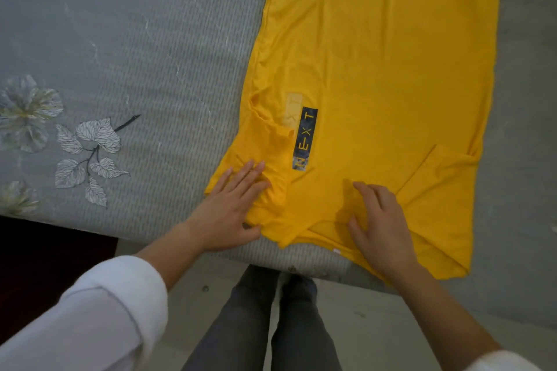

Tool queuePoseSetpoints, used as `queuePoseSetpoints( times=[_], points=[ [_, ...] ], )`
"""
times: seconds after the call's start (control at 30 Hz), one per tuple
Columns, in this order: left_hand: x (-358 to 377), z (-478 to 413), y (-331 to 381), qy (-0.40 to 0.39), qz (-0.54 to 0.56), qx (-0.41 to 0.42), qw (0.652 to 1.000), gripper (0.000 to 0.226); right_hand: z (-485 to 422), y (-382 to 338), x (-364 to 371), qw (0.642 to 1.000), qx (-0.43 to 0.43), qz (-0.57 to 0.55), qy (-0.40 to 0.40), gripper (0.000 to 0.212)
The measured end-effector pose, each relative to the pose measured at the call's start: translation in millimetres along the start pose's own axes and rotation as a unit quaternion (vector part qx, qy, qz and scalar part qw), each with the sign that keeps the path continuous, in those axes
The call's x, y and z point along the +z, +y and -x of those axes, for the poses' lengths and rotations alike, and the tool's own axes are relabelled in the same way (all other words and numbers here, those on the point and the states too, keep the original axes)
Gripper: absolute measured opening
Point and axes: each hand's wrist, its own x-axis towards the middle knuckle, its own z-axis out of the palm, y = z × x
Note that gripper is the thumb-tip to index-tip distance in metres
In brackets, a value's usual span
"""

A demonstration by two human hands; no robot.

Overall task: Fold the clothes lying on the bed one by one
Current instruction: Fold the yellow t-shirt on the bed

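Note:
A yellow T-shirt (376,54) with a dark strip of lettering lies spread on the grey bed (135,39), its neck end toward me at the bed's near edge. The left part of the shirt is folded inward over the body. My left hand (232,208) rests flat with straight fingers on that folded left sleeve. My right hand (382,223) lies on the shirt near the collar, its fingers bent and pressing into the cloth, a small bunch of fabric between thumb and fingers. The right sleeve (437,190) lies flat beside it.
The bedsheet is grey with a printed flower and leaf pattern (87,153) on the left. The bed's near edge (301,262) runs just below my hands. My legs in dark trousers (265,325) stand on a pale floor.

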Motion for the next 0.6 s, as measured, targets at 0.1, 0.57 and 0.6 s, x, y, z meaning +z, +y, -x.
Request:
queuePoseSetpoints(
  times=[0.1,0.57,0.6],
  points=[
    [3,11,16,-0.001,-0.039,0.042,0.998,0.08,30,33,-17,0.998,0.02,0.051,-0.009,0.053],
    [30,-8,53,-0.126,-0.214,-0.034,0.968,0.078,76,96,-25,0.962,-0.042,0.212,-0.168,0.092],
    [28,-9,55,-0.129,-0.215,-0.039,0.967,0.073,70,96,-21,0.962,-0.032,0.209,-0.175,0.084]
  ],
)
